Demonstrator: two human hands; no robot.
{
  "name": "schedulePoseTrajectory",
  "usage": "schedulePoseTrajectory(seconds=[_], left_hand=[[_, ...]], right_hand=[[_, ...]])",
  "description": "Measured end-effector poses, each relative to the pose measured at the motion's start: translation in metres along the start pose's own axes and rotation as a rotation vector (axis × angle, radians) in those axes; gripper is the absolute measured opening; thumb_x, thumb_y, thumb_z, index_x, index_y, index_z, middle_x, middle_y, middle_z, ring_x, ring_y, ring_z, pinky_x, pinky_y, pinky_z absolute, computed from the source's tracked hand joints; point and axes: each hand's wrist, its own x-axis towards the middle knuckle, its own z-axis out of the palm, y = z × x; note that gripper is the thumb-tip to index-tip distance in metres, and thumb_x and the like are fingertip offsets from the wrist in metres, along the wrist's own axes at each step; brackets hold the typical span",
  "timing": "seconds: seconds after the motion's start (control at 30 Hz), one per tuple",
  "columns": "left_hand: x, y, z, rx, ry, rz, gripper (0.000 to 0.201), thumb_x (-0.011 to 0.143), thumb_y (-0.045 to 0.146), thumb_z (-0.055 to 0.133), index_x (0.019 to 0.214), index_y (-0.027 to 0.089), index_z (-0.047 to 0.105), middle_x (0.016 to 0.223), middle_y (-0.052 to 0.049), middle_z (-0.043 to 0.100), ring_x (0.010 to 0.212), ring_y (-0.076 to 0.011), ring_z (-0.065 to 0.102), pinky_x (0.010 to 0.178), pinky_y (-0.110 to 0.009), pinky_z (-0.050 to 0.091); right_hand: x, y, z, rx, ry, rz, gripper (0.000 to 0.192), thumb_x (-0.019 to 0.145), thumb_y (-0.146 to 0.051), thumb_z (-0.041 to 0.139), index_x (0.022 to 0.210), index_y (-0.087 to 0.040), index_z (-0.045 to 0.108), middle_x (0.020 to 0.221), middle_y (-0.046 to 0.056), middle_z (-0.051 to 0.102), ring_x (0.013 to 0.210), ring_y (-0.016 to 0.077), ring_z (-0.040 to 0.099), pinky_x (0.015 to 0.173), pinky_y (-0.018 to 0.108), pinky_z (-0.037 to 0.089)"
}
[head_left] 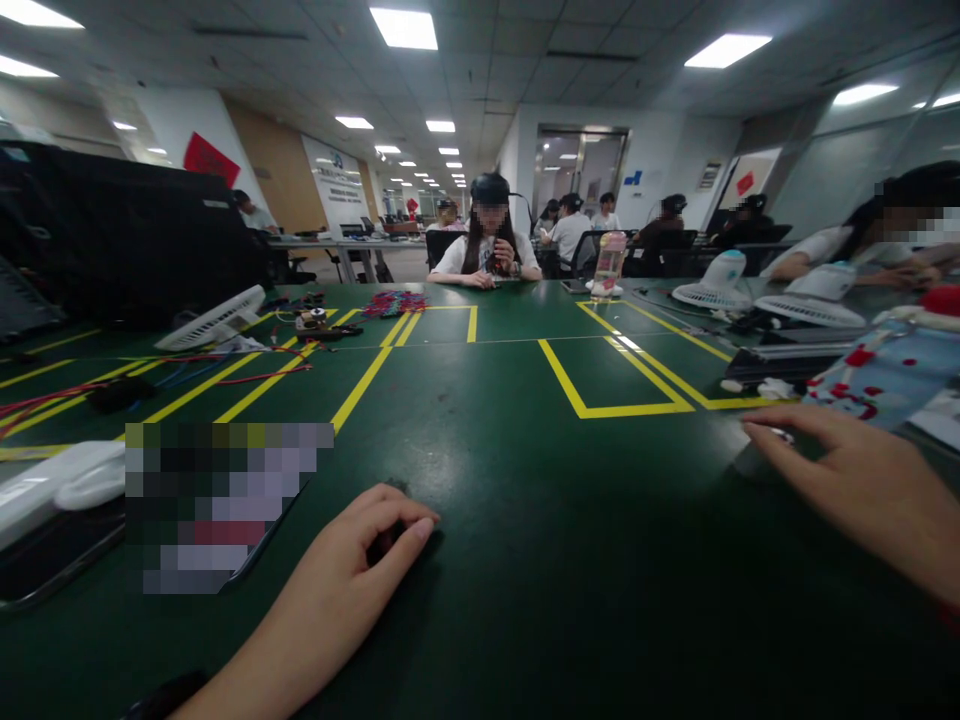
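My left hand (375, 545) rests on the green table (480, 450), fingers curled and thumb tip near the index finger. The gap between them is dark, and whatever lies inside cannot be made out. My right hand (847, 475) is at the right, with thumb and fingers closed around a small pale grey, rounded object (754, 460). Most of that object is hidden by the fingers, so its kind is unclear. Left of my left hand lies a blurred-out flat device (232, 500). A light blue patterned bag or pouch (885, 370) stands just beyond my right hand.
White fans (720, 282) stand at the far right, and another white fan (214, 318) lies at the left. Red and blue wires (270, 375) spread over the left side. A pink bottle (609, 262) stands near a person (487, 240) seated opposite. Yellow tape (637, 410) marks the table.
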Motion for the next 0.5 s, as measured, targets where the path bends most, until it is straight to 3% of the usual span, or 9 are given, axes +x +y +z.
schedulePoseTrajectory(seconds=[0.07, 0.13, 0.27, 0.43, 0.5], left_hand=[[0.0, 0.0, 0.001, 0.004, 0.001, 0.006, 0.025, 0.091, 0.039, 0.047, 0.095, 0.026, 0.069, 0.096, -0.002, 0.063, 0.084, -0.02, 0.06, 0.079, -0.032, 0.049], [0.0, -0.001, 0.001, 0.007, 0.009, 0.012, 0.025, 0.091, 0.038, 0.047, 0.093, 0.026, 0.069, 0.096, -0.002, 0.063, 0.085, -0.0202, 0.06, 0.078, -0.032, 0.049], [-0.001, -0.001, 0.0, 0.013, 0.02, 0.008, 0.025, 0.09, 0.038, 0.048, 0.094, 0.026, 0.069, 0.097, -0.002, 0.063, 0.086, -0.0203, 0.061, 0.078, -0.031, 0.049], [-0.001, 0.002, -0.002, 0.009, 0.009, -0.006, 0.025, 0.09, 0.038, 0.049, 0.095, 0.026, 0.07, 0.097, -0.002, 0.063, 0.085, -0.0204, 0.061, 0.078, -0.031, 0.05], [-0.001, 0.003, -0.003, 0.008, 0.003, -0.011, 0.025, 0.09, 0.038, 0.048, 0.095, 0.026, 0.07, 0.097, -0.002, 0.063, 0.086, -0.0204, 0.061, 0.078, -0.031, 0.049]], right_hand=[[-0.001, 0.018, -0.007, -0.061, -0.088, 0.184, 0.043, 0.083, -0.054, 0.043, 0.099, -0.022, 0.068, 0.097, 0.008, 0.067, 0.082, 0.019, 0.062, 0.07, 0.032, 0.043], [-0.002, 0.025, -0.011, -0.072, -0.127, 0.277, 0.046, 0.081, -0.058, 0.044, 0.1, -0.024, 0.069, 0.09, 0.008, 0.068, 0.071, 0.0181, 0.061, 0.064, 0.031, 0.042], [0.001, 0.028, -0.012, -0.062, -0.101, 0.316, 0.05, 0.079, -0.061, 0.045, 0.099, -0.023, 0.07, 0.089, 0.009, 0.068, 0.068, 0.0186, 0.061, 0.063, 0.032, 0.042], [0.006, 0.036, -0.011, -0.02, -0.206, 0.361, 0.05, 0.078, -0.06, 0.048, 0.102, -0.023, 0.071, 0.087, 0.01, 0.069, 0.064, 0.0168, 0.061, 0.062, 0.032, 0.042], [0.005, 0.039, -0.009, 0.02, -0.117, 0.321, 0.048, 0.078, -0.057, 0.05, 0.107, -0.023, 0.07, 0.084, 0.01, 0.07, 0.062, 0.016, 0.062, 0.06, 0.031, 0.043]])
